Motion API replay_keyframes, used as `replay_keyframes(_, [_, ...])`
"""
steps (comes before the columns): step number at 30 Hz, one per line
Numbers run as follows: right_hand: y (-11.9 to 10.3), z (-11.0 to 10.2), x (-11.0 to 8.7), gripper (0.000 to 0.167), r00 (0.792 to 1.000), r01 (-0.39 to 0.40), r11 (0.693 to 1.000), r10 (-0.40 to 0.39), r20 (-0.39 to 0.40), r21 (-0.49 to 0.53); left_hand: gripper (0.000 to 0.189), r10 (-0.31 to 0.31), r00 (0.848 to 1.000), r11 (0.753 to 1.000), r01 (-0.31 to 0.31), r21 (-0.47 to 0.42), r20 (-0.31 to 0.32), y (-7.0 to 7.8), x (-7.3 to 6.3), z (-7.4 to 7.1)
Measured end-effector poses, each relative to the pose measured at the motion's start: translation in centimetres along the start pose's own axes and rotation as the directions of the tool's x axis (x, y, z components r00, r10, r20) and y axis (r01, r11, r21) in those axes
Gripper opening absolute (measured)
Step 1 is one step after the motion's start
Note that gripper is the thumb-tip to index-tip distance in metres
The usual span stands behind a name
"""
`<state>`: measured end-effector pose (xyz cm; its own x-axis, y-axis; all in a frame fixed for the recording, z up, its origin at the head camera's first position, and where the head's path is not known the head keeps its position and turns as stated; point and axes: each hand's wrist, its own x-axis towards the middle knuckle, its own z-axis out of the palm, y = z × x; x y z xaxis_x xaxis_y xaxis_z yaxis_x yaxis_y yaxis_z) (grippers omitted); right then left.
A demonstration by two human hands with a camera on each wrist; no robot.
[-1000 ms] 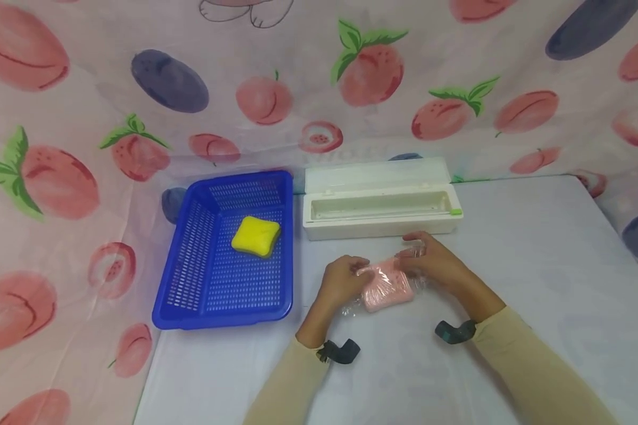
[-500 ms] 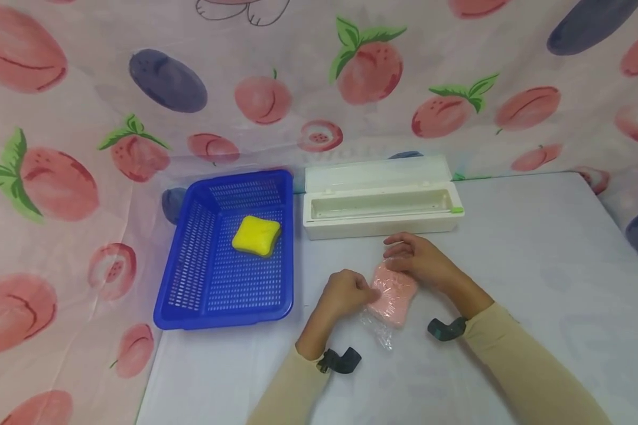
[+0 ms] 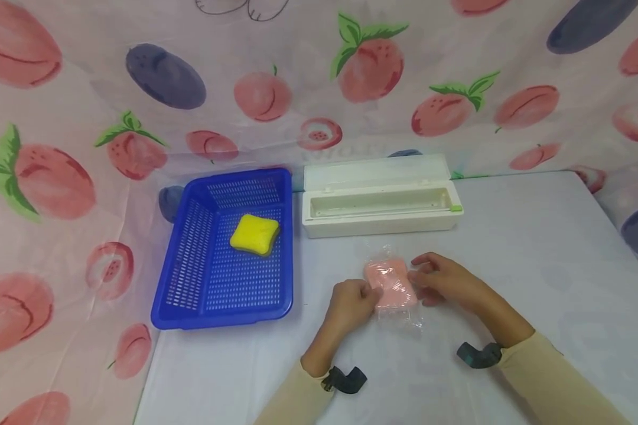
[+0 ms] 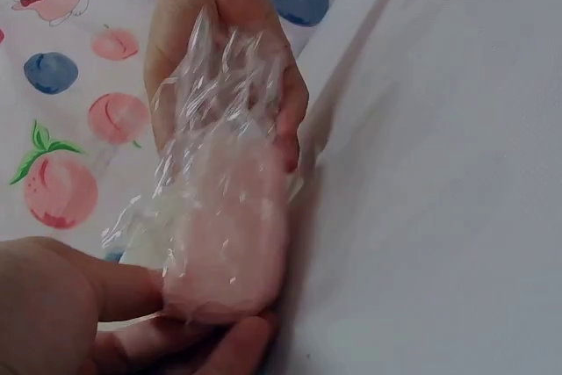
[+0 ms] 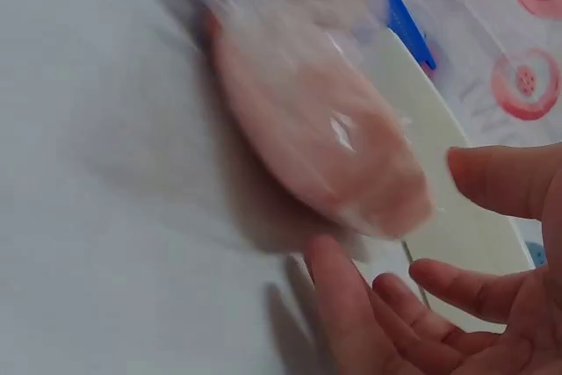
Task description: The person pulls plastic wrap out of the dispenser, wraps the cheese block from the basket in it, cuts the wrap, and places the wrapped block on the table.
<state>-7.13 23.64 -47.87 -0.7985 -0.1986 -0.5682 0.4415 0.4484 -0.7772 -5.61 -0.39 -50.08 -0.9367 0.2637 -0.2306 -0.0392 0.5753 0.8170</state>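
A pink sponge [image 3: 388, 281] wrapped in clear plastic film is held just over the white table, loose film sticking out at both ends. My left hand [image 3: 350, 304] pinches its left edge, with the thumb on top. In the left wrist view the fingers [image 4: 237, 349] lie under the wrapped sponge [image 4: 233, 243]. Close to the sponge's right edge is my right hand [image 3: 446, 282]. The right wrist view shows that hand's fingers [image 5: 338, 296] spread, with a gap between them and the blurred sponge [image 5: 325, 129].
Behind the hands stands a long white cling film dispenser [image 3: 383, 225], its lid [image 3: 374, 171] raised and a green slider [image 3: 456, 208] at its right end. To the left is a blue basket [image 3: 220, 319] with a yellow sponge [image 3: 254, 234] inside. Fruit-patterned cloth hangs behind.
The wrapped sponge has turned between the hands, and its loose film ends now point to the back and front. My right hand has let go and moved right; my left hand keeps its pinch.
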Motion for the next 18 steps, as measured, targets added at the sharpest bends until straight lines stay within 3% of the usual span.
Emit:
replay_keyframes(6, [0.8,0.8,-1.6,0.077,0.999,-0.001,0.996,-0.003,0.052,0.087,0.026,0.073,0.988,0.997,-0.070,0.029,-0.137,0.3,0.4,0.5])
replay_keyframes(9, [1.2,1.4,-2.2,0.081,0.999,0.035,0.997,-0.038,0.032,0.075,0.020,0.140,0.978,0.989,-0.129,0.078,-0.153,0.1,0.0,0.2])
replay_keyframes(10, [1.3,1.6,-2.4,0.081,0.998,0.060,0.997,-0.061,0.007,0.051,0.021,0.187,0.972,0.979,-0.172,0.112,-0.144,0.0,-0.2,0.0])
replay_keyframes(12, [1.6,1.8,-2.8,0.077,0.995,0.100,0.994,-0.099,-0.030,0.039,0.027,0.283,0.954,0.948,-0.262,0.183,-0.101,-0.3,-0.5,-0.3])
replay_keyframes(14, [1.9,1.9,-3.1,0.068,0.985,0.159,0.987,-0.157,-0.070,0.025,0.036,0.370,0.929,0.905,-0.356,0.233,-0.019,-0.6,-0.7,-0.8])
replay_keyframes(16, [2.0,2.0,-3.1,0.057,0.967,0.232,0.972,-0.234,-0.097,-0.031,0.044,0.412,0.907,0.874,-0.419,0.246,0.082,-0.7,-0.9,-1.3])
replay_keyframes(18, [2.1,2.3,-3.0,0.049,0.943,0.313,0.947,-0.319,-0.096,-0.078,0.044,0.410,0.897,0.865,-0.441,0.240,0.167,-0.8,-0.9,-1.7])
